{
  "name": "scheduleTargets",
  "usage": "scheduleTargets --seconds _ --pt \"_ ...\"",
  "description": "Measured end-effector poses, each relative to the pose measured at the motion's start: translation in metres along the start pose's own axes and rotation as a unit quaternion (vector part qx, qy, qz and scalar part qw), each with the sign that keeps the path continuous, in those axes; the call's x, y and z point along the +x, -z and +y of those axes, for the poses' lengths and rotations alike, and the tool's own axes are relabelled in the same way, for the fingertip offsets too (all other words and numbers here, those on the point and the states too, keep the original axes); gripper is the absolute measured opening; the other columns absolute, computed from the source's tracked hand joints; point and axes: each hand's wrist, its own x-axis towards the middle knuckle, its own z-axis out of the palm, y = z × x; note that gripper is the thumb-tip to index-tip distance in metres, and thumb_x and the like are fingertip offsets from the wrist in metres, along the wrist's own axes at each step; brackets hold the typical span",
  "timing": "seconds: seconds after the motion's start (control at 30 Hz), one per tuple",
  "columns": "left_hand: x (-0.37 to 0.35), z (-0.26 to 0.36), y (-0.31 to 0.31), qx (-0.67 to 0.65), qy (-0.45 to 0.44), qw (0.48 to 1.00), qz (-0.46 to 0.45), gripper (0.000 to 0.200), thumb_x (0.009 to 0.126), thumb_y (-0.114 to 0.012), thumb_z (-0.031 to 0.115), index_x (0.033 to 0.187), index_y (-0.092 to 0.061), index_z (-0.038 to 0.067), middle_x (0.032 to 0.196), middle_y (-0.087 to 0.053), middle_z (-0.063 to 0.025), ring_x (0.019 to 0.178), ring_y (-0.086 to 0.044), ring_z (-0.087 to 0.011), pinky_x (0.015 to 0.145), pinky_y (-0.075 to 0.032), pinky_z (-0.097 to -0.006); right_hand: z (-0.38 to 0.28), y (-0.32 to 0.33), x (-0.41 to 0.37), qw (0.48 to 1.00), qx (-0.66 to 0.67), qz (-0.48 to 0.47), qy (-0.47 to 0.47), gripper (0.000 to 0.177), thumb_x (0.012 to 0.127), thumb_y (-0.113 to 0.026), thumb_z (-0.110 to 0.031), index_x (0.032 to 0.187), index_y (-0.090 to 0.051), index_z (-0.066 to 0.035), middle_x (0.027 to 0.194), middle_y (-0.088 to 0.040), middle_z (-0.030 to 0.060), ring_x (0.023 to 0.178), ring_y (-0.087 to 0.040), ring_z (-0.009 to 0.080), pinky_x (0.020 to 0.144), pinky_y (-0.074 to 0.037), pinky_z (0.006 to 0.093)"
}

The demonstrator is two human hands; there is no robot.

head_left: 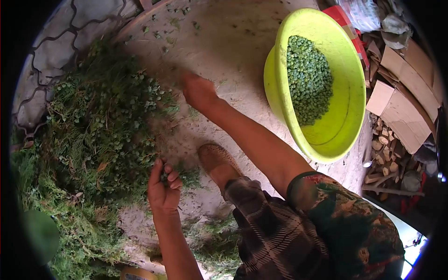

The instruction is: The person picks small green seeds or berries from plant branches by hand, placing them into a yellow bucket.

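Left hand (pixel 164 186) sits at the near edge of the sprig pile (pixel 100 126) on the ground, fingers curled tight around a small clump of green berries (pixel 164 177). Right hand (pixel 198 91) reaches to the pile's far edge. It is blurred, so I cannot tell how its fingers stand. Best, I'd judge: pinch close to the stem and shed leaf bits, since the yellow basin (pixel 347 116) stands well apart.

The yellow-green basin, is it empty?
No, the basin holds a heap of small green seeds piled against one side.
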Motion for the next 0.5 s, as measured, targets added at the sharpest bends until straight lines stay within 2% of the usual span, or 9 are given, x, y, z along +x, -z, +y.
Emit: scheduleTargets --seconds 0.1,0.17,0.2,0.23,0.27,0.4,0.43,0.47,0.5 --pt "-0.001 -0.001 -0.002 0.013 -0.005 1.0 0.003 0.014 0.089 -0.057 0.02 0.095 -0.056 0.009 0.072 -0.05 -0.0007 0.057 -0.045 -0.0102 0.043 -0.034 -0.0218 0.004 0.009 0.012 0.993 -0.075 -0.087 0.02 0.016 0.075 -0.057 -0.011 0.086 -0.055 0.001 0.072 -0.059 0.0165 0.063 -0.06 0.0262 0.057 -0.05 0.0384" --pt "-0.001 -0.001 -0.005 0.029 -0.017 0.999 0.021 0.013 0.089 -0.056 0.019 0.095 -0.056 0.008 0.072 -0.051 -0.0007 0.056 -0.045 -0.0105 0.043 -0.034 -0.0217 0.01 0.022 0.015 0.955 0.245 -0.157 -0.06 0.03 0.072 -0.062 -0.013 0.098 -0.055 0.0 0.087 -0.063 0.0197 0.07 -0.064 0.0295 0.057 -0.053 0.0408" --pt "0.0 -0.002 -0.005 0.028 -0.017 0.999 0.021 0.013 0.089 -0.056 0.019 0.095 -0.056 0.008 0.072 -0.051 -0.0007 0.056 -0.045 -0.0105 0.043 -0.034 -0.0217 0.011 0.028 0.015 0.955 0.246 -0.157 -0.06 0.03 0.072 -0.062 -0.013 0.098 -0.055 0.0 0.087 -0.063 0.0197 0.07 -0.064 0.0295 0.057 -0.053 0.0408" --pt "0.0 -0.002 -0.006 0.03 -0.017 0.999 0.017 0.013 0.088 -0.057 0.019 0.095 -0.056 0.008 0.072 -0.051 -0.0007 0.056 -0.045 -0.0105 0.043 -0.033 -0.0217 0.011 0.033 0.015 0.838 0.486 -0.181 -0.168 0.029 0.072 -0.063 -0.014 0.097 -0.055 0.0 0.088 -0.062 0.0204 0.071 -0.063 0.0308 0.058 -0.053 0.0407" --pt "0.001 -0.003 -0.006 0.031 -0.017 0.999 0.012 0.013 0.088 -0.057 0.019 0.095 -0.056 0.008 0.071 -0.051 -0.0007 0.056 -0.045 -0.0106 0.043 -0.033 -0.0217 0.007 0.038 0.017 0.652 0.686 -0.19 -0.263 0.029 0.072 -0.063 -0.015 0.096 -0.056 0.0 0.089 -0.061 0.021 0.071 -0.063 0.0322 0.059 -0.052 0.0406" --pt "0.003 -0.006 -0.006 0.037 -0.016 0.999 0.02 0.012 0.088 -0.057 0.018 0.095 -0.055 0.007 0.071 -0.051 -0.0006 0.056 -0.045 -0.0104 0.044 -0.034 -0.0215 -0.01 0.031 0.022 0.731 0.605 -0.174 -0.264 0.024 0.077 -0.066 -0.021 0.081 -0.055 0.0 0.074 -0.057 0.012 0.06 -0.059 0.0175 0.05 -0.048 0.0364" --pt "0.003 -0.006 -0.007 0.036 -0.017 0.999 0.019 0.013 0.089 -0.056 0.018 0.095 -0.057 0.007 0.071 -0.052 -0.001 0.056 -0.046 -0.0106 0.043 -0.035 -0.0218 -0.008 0.017 0.025 0.88 0.432 -0.136 -0.142 0.025 0.074 -0.066 -0.02 0.087 -0.056 0.0 0.083 -0.058 0.0151 0.065 -0.058 0.0262 0.06 -0.049 0.0384" --pt "0.003 -0.006 -0.008 0.034 -0.017 0.999 0.018 0.013 0.09 -0.055 0.017 0.095 -0.058 0.006 0.071 -0.053 -0.0014 0.056 -0.047 -0.0109 0.042 -0.036 -0.0221 -0.008 0.009 0.027 0.969 0.229 -0.089 -0.01 0.029 0.072 -0.066 -0.019 0.092 -0.057 -0.001 0.093 -0.059 0.0182 0.071 -0.058 0.0349 0.07 -0.05 0.0404" --pt "0.002 -0.006 -0.009 0.034 -0.017 0.999 0.019 0.013 0.09 -0.055 0.017 0.095 -0.058 0.006 0.071 -0.053 -0.0014 0.056 -0.047 -0.0109 0.042 -0.036 -0.0221 -0.005 0.003 0.028 0.969 0.23 -0.09 -0.01 0.029 0.072 -0.066 -0.019 0.092 -0.057 -0.001 0.093 -0.059 0.0182 0.071 -0.058 0.0349 0.07 -0.05 0.0404"
